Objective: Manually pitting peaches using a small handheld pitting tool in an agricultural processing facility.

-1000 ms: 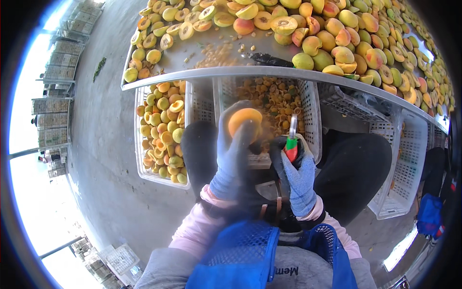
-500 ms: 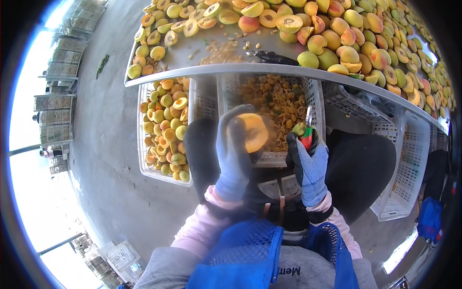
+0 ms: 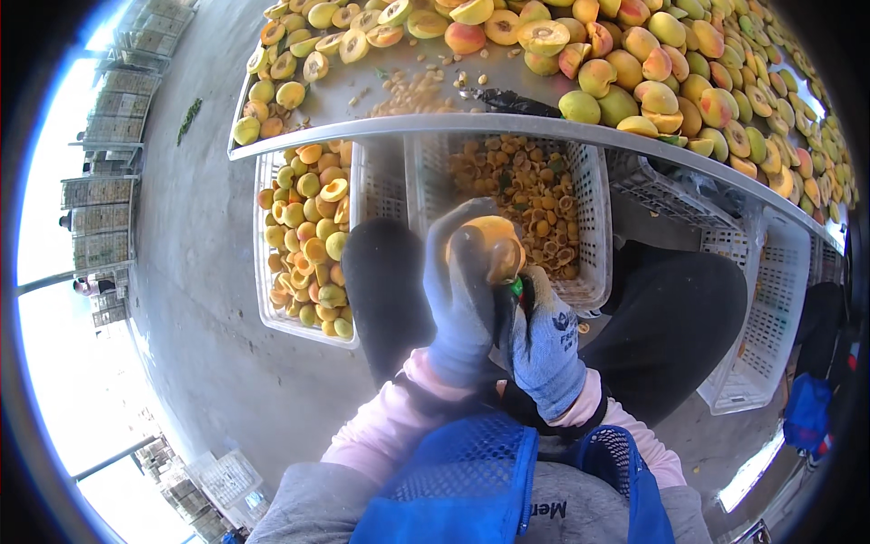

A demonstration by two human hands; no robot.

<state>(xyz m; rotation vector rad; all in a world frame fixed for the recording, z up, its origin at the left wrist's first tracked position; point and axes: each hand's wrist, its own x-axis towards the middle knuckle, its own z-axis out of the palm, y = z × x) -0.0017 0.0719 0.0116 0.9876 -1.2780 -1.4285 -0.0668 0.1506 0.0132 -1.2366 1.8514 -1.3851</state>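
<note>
While left hand [image 3: 451, 295] grasps orange fruit [image 3: 492, 232] from its left side, right hand [image 3: 549, 343], just below-right of fruit, clenches green tool [image 3: 517, 287]; crate [image 3: 594, 216] beyond fruit; tool tip, long axis hidden.

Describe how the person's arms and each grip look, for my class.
The left grip and right grip wear blue-grey knit gloves, the right bearing dark print on its back. Lower sleeves are pale pink, with dark wrist bands; upper sleeves are grey.

Left fingers [image 3: 464, 263] around orange fruit [image 3: 495, 230], right fingers [image 3: 538, 286] gripping green tool [image 3: 517, 287], fruit-strewn table [image 3: 526, 78]
</note>
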